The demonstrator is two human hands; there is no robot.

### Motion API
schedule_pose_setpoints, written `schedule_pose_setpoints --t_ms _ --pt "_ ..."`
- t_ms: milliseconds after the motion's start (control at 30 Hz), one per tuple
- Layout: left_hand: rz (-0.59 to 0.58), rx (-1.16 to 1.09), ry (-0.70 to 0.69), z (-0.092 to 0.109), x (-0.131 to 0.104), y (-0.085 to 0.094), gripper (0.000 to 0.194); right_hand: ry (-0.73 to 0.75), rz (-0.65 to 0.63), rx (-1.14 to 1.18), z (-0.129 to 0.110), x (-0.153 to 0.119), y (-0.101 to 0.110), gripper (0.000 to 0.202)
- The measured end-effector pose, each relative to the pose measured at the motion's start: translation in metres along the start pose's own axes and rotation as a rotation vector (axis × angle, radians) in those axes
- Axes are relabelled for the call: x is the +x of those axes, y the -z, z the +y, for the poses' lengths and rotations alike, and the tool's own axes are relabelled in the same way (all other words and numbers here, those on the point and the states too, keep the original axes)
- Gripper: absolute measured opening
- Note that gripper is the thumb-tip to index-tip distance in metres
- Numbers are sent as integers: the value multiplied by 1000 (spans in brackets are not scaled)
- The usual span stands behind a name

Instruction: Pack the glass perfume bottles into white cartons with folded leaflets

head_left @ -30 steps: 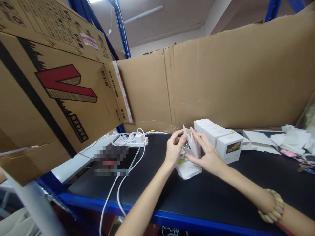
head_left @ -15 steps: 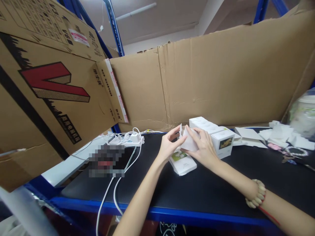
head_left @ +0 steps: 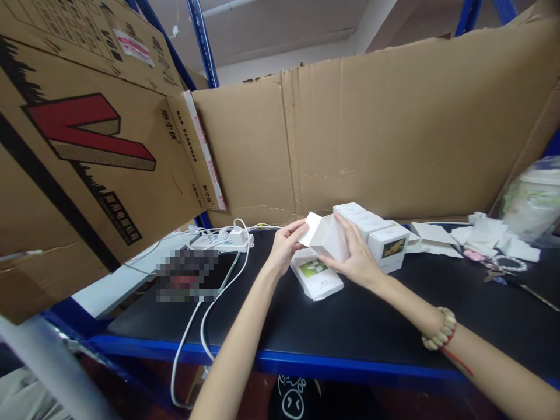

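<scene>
A small white box (head_left: 331, 238) is held up between my two hands above the black table. My right hand (head_left: 359, 259) grips its right side, thumb below and fingers along the far edge. At its left, my left hand (head_left: 284, 248) pinches a white flap (head_left: 311, 228) that stands out from the box. Below them lies another white carton (head_left: 318, 279) with a green and white flower picture, flat on the table. Just right of my right hand, a row of white boxes (head_left: 387, 248) stands, the nearest showing a dark picture with yellow.
White cables and a power strip (head_left: 225, 240) lie at the left, beside a partly blurred dark device (head_left: 227, 269). At the right are crumpled white papers (head_left: 490, 236), a beaded ring (head_left: 510, 264) and a bagged cup (head_left: 536, 198). Cardboard (head_left: 394, 134) walls the back.
The flap at the box's left side now stands further out, with my left fingers pinching it. My left hand has moved slightly left, and the whole view has shifted a little.
</scene>
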State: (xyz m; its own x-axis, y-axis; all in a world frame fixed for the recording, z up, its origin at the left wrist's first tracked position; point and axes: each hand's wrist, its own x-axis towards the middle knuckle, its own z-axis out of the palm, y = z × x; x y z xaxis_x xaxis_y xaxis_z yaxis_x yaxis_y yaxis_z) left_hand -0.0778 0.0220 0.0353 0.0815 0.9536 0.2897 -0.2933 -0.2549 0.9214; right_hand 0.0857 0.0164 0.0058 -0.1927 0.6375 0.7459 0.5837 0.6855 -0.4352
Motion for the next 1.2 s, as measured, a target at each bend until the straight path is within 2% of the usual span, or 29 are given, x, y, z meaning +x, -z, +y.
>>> schedule_pose_setpoints --t_ms 100,200,267,367,500,600,733,833,967,1100,1200 --pt "-146 45 31 5 -2 6 56 16 35 13 0 0 -1 92" --pt "-433 160 -34 17 -6 19 77 -21 121 122 2 1 -2 92" --pt "-566 339 -59 22 -8 29 92 -92 177 265 4 3 -1 88" --pt "-627 652 15 16 -6 38 100 -208 237 487 6 6 -2 79" --pt "-661 1058 104 -6 -1 39 99 -354 233 610 2 9 -2 61" --pt "-656 1173 76 -17 -2 33 96 -446 197 704 -5 10 1 56" --pt "-656 1181 35 -19 -8 20 97 -551 186 826 -12 12 4 51" --pt "-592 1233 -21 -21 -12 10 93 -608 168 896 -16 13 5 46" --pt "-459 1271 -88 -22 -14 2 64 -652 118 997 -21 15 9 44" --pt "-414 1128 -70 -11 -10 2 26 -656 104 1089 -27 18 17 46" --pt "-186 1121 -30 -2 -7 3 48 -585 115 1142 -32 18 24 46"
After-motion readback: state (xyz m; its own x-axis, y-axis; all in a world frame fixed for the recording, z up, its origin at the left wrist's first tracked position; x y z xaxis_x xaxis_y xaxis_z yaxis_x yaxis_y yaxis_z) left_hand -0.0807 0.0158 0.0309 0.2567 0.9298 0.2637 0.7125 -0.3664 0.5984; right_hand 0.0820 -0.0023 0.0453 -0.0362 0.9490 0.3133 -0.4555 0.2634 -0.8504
